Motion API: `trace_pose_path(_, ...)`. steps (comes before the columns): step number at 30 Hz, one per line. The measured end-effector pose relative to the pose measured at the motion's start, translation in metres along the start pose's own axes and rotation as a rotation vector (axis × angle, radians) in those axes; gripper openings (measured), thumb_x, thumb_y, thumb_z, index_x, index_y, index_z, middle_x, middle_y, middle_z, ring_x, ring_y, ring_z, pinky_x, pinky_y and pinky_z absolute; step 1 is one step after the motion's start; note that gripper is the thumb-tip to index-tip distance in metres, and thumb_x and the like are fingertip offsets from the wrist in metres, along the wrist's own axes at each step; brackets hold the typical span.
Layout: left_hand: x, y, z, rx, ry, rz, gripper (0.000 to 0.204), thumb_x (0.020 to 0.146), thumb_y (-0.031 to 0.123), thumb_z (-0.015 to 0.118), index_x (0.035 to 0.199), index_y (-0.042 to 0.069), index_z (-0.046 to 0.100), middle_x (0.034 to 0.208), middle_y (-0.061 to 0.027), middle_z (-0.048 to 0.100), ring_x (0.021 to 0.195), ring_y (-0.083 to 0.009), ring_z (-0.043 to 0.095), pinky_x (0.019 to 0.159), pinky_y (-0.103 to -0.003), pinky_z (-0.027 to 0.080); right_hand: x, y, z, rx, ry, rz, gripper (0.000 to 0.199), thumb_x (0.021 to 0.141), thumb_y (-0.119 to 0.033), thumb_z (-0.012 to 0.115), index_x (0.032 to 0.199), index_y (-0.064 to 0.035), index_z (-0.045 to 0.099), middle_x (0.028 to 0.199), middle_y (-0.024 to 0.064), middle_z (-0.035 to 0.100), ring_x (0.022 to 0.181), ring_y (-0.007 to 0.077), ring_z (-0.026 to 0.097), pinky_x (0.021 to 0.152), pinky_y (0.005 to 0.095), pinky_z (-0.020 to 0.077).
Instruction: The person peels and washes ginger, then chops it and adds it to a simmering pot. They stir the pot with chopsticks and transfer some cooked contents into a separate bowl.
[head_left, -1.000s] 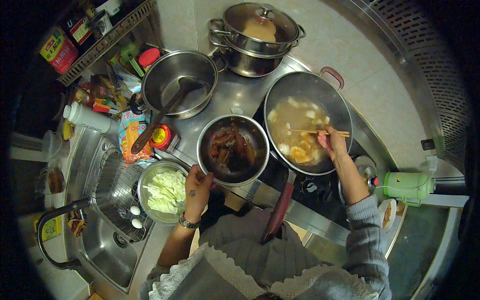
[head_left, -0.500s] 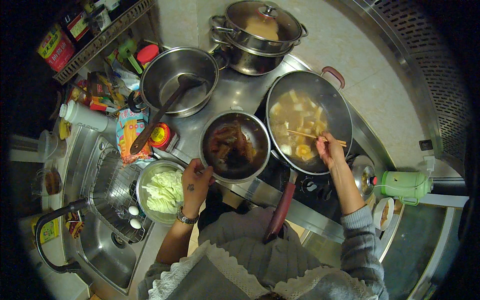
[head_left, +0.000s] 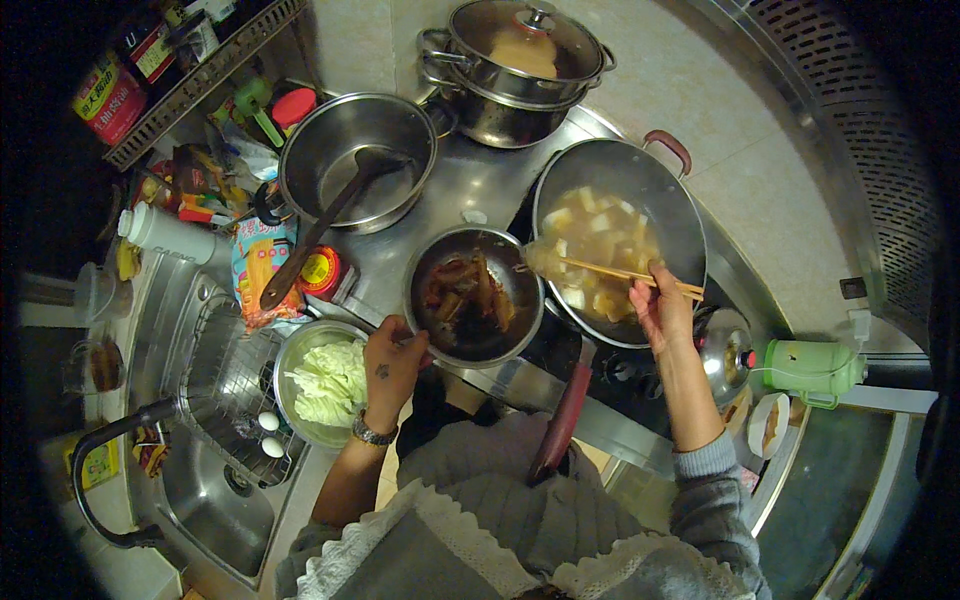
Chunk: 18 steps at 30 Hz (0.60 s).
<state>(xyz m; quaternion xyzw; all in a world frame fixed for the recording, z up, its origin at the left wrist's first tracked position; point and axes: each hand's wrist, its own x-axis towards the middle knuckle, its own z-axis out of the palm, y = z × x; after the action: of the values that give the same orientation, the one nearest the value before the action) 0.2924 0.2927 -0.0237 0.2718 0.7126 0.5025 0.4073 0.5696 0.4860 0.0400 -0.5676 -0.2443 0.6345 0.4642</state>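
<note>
My right hand point(head_left: 664, 305) is closed around a pair of chopsticks point(head_left: 625, 272) over the wok point(head_left: 690, 215). Their tips carry a pale, limp piece of food point(head_left: 543, 259) above the gap between the wok's left rim and a small metal pot point(head_left: 540, 318). Cloudy broth with white and yellowish chunks point(head_left: 603, 225) fills the wok. Dark brown, sauce-coated pieces point(head_left: 465, 295) lie in the small pot. My left hand point(head_left: 393, 362) grips that pot at its lower left side, fingers curled; exactly what part they close on is partly hidden.
Left of my left hand stands a bowl of cut cabbage point(head_left: 330, 380), near two eggs point(head_left: 270, 436) beside the sink point(head_left: 215, 520). A larger pot point(head_left: 410, 205) holds a dark ladle point(head_left: 320, 230). A lidded steamer point(head_left: 520, 100) stands behind; a green jug point(head_left: 815, 370) is at right.
My right hand has lifted the chopsticks slightly, and a pale piece now hangs at their tips near the wok's left rim. The small pot has shifted slightly right.
</note>
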Motion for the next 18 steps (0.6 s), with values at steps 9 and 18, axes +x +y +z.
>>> trace_pose_path(9,0.000,-0.004,-0.001,-0.110,0.019,-0.026,0.010,0.078,0.005,0.060,0.080,-0.003,0.054,0.069,-0.0053,0.058,0.056,-0.0103,0.058,0.049,-0.023,0.048,-0.050,0.025,0.057,-0.352,-0.225,-0.236,0.021,0.088,-0.021,0.054,0.076,-0.0055,0.051,0.069,0.0090,0.061,0.054,0.0152,0.061,0.050,0.0252,0.0496)
trace_pose_path(18,0.001,-0.007,0.000,-0.108,0.065,-0.041,0.010,0.077,0.005,0.061,0.077,-0.002,0.053,0.066,-0.0053,0.056,0.055,-0.0104,0.058,0.047,-0.023,0.048,-0.088,0.058,0.076,-0.527,-0.572,-0.346,0.017,0.089,-0.011,0.054,0.077,0.0013,0.054,0.069,0.0090,0.062,0.065,0.0134,0.063,0.056,0.0228,0.0495)
